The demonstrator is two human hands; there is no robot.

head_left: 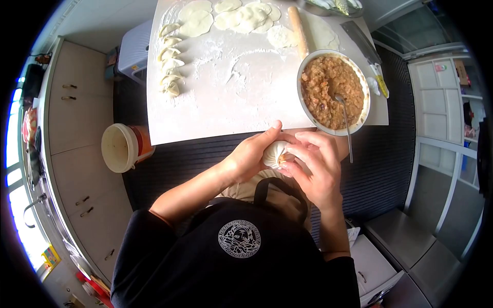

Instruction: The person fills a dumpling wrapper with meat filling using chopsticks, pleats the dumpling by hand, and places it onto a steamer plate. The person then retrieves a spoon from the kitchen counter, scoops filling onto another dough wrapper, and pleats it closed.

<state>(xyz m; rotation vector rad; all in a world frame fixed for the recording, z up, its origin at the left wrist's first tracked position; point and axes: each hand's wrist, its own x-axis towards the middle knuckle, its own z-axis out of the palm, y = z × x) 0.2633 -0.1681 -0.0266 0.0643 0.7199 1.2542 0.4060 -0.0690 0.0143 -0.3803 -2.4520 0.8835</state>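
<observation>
My left hand (249,155) cups a pleated dough bun (276,154) in front of the table's near edge. Brown filling shows at a gap in its gathered folds. The fingers of my right hand (321,167) are bent against the bun's right side, pinching the dough edge. Just beyond my right hand stands a white bowl (303,110) of brown minced filling (322,77). A metal spoon (346,119) rests in it, its handle sticking out over the near rim.
On the floured white table (226,115) are a row of folded dumplings (171,64), flat dough wrappers (196,18), a rolling pin (298,33) and a large knife (361,42). A bucket (107,151) stands on the floor at left. Cabinets (79,118) line the left side.
</observation>
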